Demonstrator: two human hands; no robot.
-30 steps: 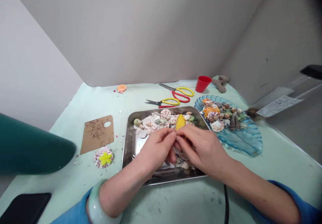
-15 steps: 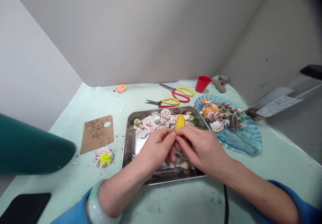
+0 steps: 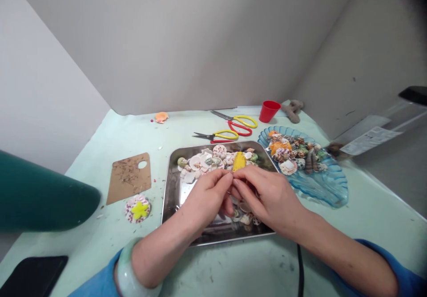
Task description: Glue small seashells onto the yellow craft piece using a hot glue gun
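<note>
Over the metal tray point(image 3: 178, 150), my left hand point(image 3: 211, 192) and my right hand point(image 3: 265, 190) meet fingertip to fingertip. Both are closed in a pinch, and whatever sits between the fingers is too small or hidden to name. Many seashells point(image 3: 203, 161) lie in the tray, some behind the hands and some beneath them. Just beyond the fingertips is a yellow lump point(image 3: 239, 161) that looks like modelling clay. To the left of the tray, on the table, a speckled shell disc point(image 3: 128, 210) carries a yellow flower shape point(image 3: 140, 210).
Behind the tray lie scissors with yellow handles point(image 3: 245, 121) and red-handled ones point(image 3: 242, 130). A red cup point(image 3: 269, 111) stands at the back. On the right, a blue shell-shaped dish point(image 3: 320, 185) holds shells. A brown board point(image 3: 130, 179) and a dark green cylinder point(image 3: 43, 192) are left.
Almost nothing differs. The fingertips shift very slightly while both hands stay pinched together over the tray.
</note>
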